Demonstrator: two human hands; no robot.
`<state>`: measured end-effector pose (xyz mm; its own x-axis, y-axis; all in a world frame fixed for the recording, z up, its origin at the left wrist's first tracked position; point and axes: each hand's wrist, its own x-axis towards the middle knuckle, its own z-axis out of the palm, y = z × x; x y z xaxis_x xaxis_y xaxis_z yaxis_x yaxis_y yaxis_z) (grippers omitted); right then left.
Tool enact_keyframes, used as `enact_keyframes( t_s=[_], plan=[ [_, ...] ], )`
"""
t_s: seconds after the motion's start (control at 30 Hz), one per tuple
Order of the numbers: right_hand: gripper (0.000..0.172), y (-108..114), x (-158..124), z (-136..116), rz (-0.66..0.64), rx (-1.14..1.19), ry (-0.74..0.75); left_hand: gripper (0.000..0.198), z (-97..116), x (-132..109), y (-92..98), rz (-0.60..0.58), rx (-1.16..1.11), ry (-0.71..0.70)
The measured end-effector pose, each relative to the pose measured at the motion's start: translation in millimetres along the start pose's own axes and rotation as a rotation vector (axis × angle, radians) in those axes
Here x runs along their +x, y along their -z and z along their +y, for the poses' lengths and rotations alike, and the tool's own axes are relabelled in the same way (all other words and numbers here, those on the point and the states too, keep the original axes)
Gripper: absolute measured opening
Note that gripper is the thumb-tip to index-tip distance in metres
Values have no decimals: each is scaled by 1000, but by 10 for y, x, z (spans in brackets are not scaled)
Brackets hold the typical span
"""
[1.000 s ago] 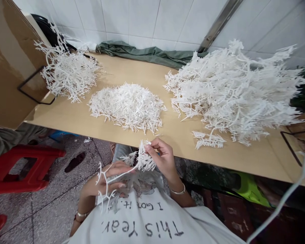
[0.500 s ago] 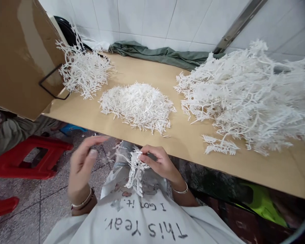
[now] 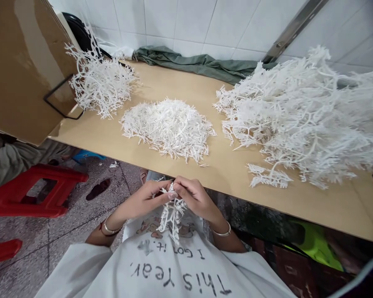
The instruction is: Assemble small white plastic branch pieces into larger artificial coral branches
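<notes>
Over my lap, just in front of the table edge, both hands meet at a white branching plastic sprig (image 3: 170,221) that hangs downward. My right hand (image 3: 196,198) is closed, pinching the upper end of the sprig between thumb and fingers. From the other side my left hand (image 3: 151,198) is closed on the same upper part, its thumb pressed against the fingers. The fingertips partly cover the sprig. Ahead of my hands on the table lies a heap of small white pieces (image 3: 174,128).
To the right, a large pile of white branching sprigs (image 3: 311,120) spreads over the table (image 3: 230,174). A looser pile of bare white stems (image 3: 102,85) lies left, beside a cardboard box (image 3: 25,70). Green cloth (image 3: 189,64) lines the wall; a red stool (image 3: 43,190) stands at left.
My left hand has moved right, from beside my lap to the sprig, and its fingers have closed on it. My right hand still holds the sprig in about the same place.
</notes>
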<state>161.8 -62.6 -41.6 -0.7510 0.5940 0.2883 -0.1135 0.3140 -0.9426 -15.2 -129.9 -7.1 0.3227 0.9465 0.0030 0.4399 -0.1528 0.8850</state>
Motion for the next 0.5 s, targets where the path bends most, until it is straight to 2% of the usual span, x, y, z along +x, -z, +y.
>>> enact_keyframes(
  t_s=[0.1, 0.23, 0.4, 0.5],
  plan=[
    [30, -7, -5, 27, 19, 41, 8, 30, -76, 27, -63, 106, -141, -19],
    [29, 19, -19, 68, -114, 121, 37, 39, -146, 33, -149, 205, -265, -45],
    [24, 43, -8, 55, -309, 159, -18, 50, -203, 59, -230, 141, -518, 81],
    [35, 38, -1, 23, -297, 222, -96, 53, -240, 64, -213, 134, -553, 86]
  ],
)
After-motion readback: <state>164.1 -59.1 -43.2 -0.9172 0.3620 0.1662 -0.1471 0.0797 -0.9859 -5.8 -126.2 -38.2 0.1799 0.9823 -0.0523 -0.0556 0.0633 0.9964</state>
